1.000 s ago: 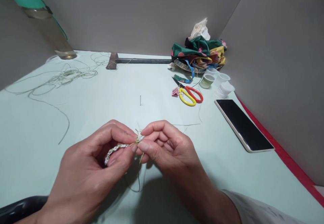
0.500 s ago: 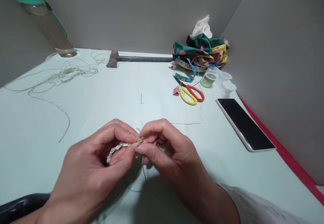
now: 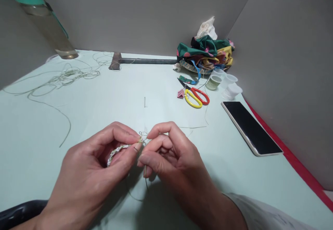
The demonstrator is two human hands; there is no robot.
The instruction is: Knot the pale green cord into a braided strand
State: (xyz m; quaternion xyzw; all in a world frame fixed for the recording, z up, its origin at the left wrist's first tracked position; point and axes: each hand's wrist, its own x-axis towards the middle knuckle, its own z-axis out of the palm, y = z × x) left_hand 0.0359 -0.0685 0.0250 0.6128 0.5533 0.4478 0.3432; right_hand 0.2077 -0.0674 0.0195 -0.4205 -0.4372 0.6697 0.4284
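Observation:
A braided white and green cord (image 3: 116, 151) curves inside my left hand (image 3: 100, 164), whose thumb and index finger pinch its end. Small loops of thin green cord (image 3: 142, 135) stick out above that pinch. Just to the right, my right hand (image 3: 169, 157) has its fingers curled, with the thumb pressed near the middle finger on a thin green strand (image 3: 146, 183) that hangs down below. The right index finger is raised beside the loops, apart from the thumb.
Loose green cord (image 3: 70, 77) lies tangled at the left, near a bottle (image 3: 47, 28). A hammer (image 3: 145, 61) lies at the back. Scissors (image 3: 194, 96), a pink clip (image 3: 180, 93), spools (image 3: 214, 82), bunched fabric (image 3: 208, 51) and a phone (image 3: 251, 127) are at the right.
My right fingertips have drawn slightly away from my left ones, and the right index finger has lifted off the thumb. The loops at the braid's end show more. My left hand keeps its pinch.

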